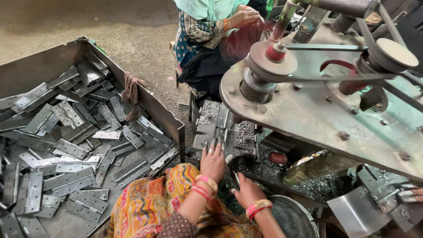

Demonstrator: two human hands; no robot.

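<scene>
Low in the middle of the frame, the left hand (213, 159) lies flat with fingers spread on a metal hinge (214, 128) set on the machine bed (246, 165), pressing it rather than gripping. Just right and lower, the right hand (247, 190) curls near a thin metal piece, but whether it clasps anything cannot be told; its fingers are hidden in shadow under the round machine plate (308, 119). At left, a steel tray (42, 66) of grey hinges (66, 150) runs off the frame's edge. At upper centre, another person (207, 26) sits, cut off at the top. At the right edge, a third hand's fingertips (412, 192) show beside more hinges.
</scene>
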